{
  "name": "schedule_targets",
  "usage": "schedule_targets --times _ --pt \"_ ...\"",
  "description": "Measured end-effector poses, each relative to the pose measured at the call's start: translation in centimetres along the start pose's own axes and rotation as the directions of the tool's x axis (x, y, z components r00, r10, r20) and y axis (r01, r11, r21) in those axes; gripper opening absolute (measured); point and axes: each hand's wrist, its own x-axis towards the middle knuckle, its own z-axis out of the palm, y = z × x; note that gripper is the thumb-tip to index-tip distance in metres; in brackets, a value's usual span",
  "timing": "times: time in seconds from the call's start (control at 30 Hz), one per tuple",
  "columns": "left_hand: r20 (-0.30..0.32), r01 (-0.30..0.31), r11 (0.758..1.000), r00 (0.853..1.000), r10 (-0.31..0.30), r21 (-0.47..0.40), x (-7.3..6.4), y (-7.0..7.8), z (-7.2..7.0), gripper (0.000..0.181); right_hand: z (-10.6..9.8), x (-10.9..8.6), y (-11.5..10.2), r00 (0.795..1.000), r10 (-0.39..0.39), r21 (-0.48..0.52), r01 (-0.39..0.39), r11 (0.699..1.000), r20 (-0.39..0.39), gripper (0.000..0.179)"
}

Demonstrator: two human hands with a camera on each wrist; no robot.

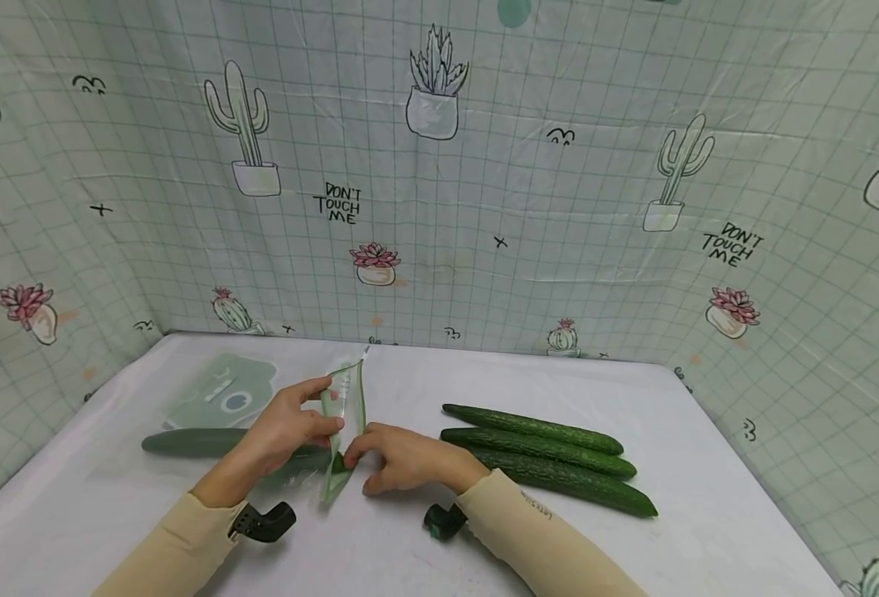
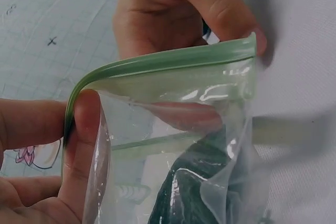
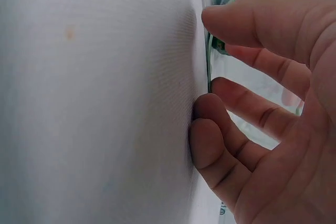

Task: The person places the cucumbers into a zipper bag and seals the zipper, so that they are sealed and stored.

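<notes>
A clear zip bag with a green rim lies on its side, its mouth raised and spread towards the right. My left hand pinches the rim, with a finger inside the mouth in the left wrist view. Through the plastic shows a long dark green cucumber, lying lengthwise in the bag. At the mouth is my right hand, its index finger by the cucumber's end. The right thumb stands apart from that finger, and the other fingertips rest on the white tabletop in the right wrist view.
Three loose cucumbers lie side by side to the right, partly behind my right forearm. A pale green printed panel lies at the left, behind the bagged cucumber; whether it belongs to the bag I cannot tell. A cactus-print curtain surrounds the table.
</notes>
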Motion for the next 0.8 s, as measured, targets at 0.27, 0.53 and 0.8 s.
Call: schedule_targets --times 0.27,0.53,0.8 --pt "0.009 -0.009 1.0 1.0 0.009 -0.01 -0.2 0.2 -0.2 0.074 -0.1 0.2 -0.9 0.998 0.037 -0.094 -0.032 0.995 0.047 0.062" --pt "-0.008 -0.006 1.0 1.0 0.007 0.022 -0.3 0.2 -0.3 0.074 -0.2 -0.4 -0.7 0.998 0.003 -0.066 0.001 0.998 0.057 0.059" --pt "-0.001 -0.016 0.999 1.0 0.016 0.031 -0.2 0.2 -0.3 0.075 -1.5 -3.1 -0.9 0.999 0.034 0.004 -0.034 0.999 0.009 0.054"
